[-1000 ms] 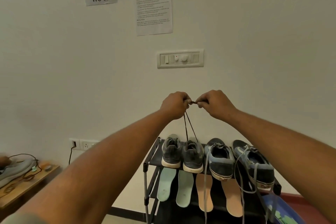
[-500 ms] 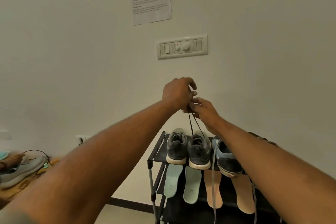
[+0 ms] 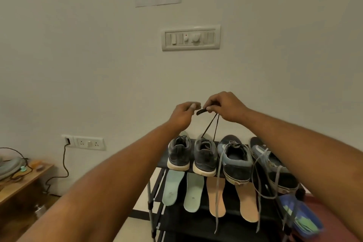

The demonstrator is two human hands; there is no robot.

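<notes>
My right hand pinches the two ends of a dark lace high above a black shoe rack. The lace runs down in two taut strands to the right shoe of a dark grey pair; its mate stands to the left. A short stub of the lace sticks out leftward from my right fingers. My left hand is curled just beside that stub. It is blurred, so contact with the lace is unclear.
Two blue sneakers with loose grey laces stand on the rack's right half. Green insoles and tan insoles hang below. A blue container sits at the lower right, and a wooden table with a cable stands at the left.
My right hand has risen from under my left hand to beside it, keeping hold of the lace ends. The view has tilted down and shows more of the rack.
</notes>
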